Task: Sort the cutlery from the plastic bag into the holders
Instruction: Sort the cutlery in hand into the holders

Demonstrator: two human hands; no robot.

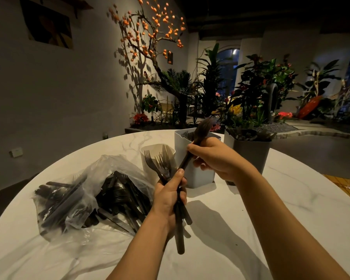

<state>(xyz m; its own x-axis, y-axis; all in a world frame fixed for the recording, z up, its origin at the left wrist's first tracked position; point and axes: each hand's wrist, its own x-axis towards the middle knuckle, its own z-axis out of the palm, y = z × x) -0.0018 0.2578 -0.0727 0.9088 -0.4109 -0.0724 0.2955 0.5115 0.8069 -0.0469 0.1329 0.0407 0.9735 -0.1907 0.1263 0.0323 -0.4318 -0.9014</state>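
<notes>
Holders: 3 on table, far side. Cream holder [150,152] nearest the bag, white holder [192,170] in middle, grey holder [251,152] at right. White + grey ones have dark cutlery poking out the top; exact count can't tell.
Bag: 1 clear plastic bag [79,190], lying open on its side at left, full of dark cutlery – too many + too jumbled to count. A few pieces spill out of its mouth onto the table.
Bundle: left hand [170,197] clenched round a bundle of forks [160,164], approx 3–4 heads showing, tines up, handles sticking out below the fist.
Single piece: right hand [212,156] pinches 1 dark fork [200,136] by mid-handle, tines up, blurred, in front of white holder's rim.
Surface: round white marble table [291,209] w/ grey veining.
Room: dim; grey wall w/ 1 picture [49,27] at left; bare tree w/ orange blossoms [150,33]; indoor plants + flowers behind.
Arms: both forearms reach in from bottom edge, hands close together above table, just in front of holders.
</notes>
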